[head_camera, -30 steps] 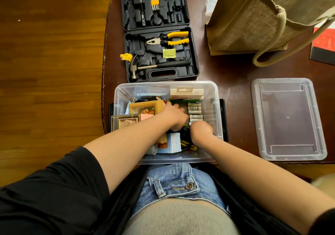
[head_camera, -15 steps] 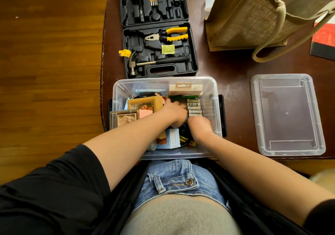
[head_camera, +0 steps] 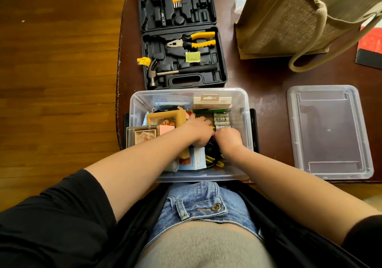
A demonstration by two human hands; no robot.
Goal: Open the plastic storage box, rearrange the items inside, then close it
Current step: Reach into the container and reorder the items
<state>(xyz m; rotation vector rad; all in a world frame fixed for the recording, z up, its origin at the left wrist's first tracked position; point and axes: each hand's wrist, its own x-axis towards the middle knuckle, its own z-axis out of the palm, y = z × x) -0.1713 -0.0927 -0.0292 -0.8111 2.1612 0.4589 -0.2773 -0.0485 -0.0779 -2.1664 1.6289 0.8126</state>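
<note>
Clear plastic storage box [head_camera: 244,110] sits open at the table's near edge; left hand [head_camera: 197,130] and right hand [head_camera: 227,138] dig inside, grips hidden. Rearranging continues; closing needs the transparent lid [head_camera: 328,131] lying rightward.

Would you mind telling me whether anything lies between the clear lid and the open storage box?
Nothing visible does: the lid lies on bare table right of the storage box, though both hands are inside it.
</note>
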